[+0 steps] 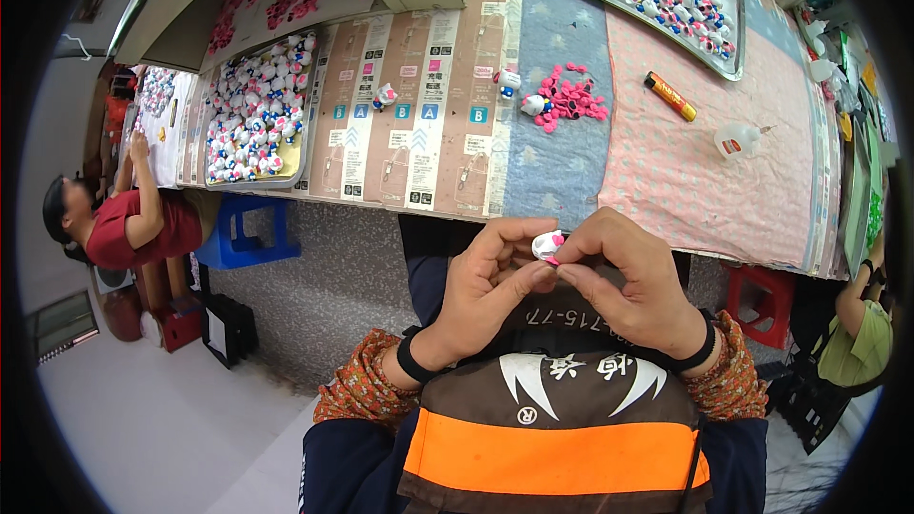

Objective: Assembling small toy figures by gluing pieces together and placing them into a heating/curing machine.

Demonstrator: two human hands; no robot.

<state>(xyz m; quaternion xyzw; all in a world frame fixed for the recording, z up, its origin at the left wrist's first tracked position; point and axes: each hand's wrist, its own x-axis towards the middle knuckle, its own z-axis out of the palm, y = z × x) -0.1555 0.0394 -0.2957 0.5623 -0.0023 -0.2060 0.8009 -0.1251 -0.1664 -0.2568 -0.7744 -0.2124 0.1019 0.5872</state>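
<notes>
Your left hand (486, 276) and right hand (624, 271) both pinch one small white figure (546, 245) — fingertips pressed together — just below the table (666, 181) edge.

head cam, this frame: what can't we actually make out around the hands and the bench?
- Small white figure: mostly covered by the fingers of the left hand and right hand; its shape is unclear.
- Pink piece at the fingertips: too small to tell whether it is attached.
- Figures in the upper tray: too small for detail, and the picture's top edge cuts the tray off.
- Person at the right: cut by the fisheye rim.
</notes>
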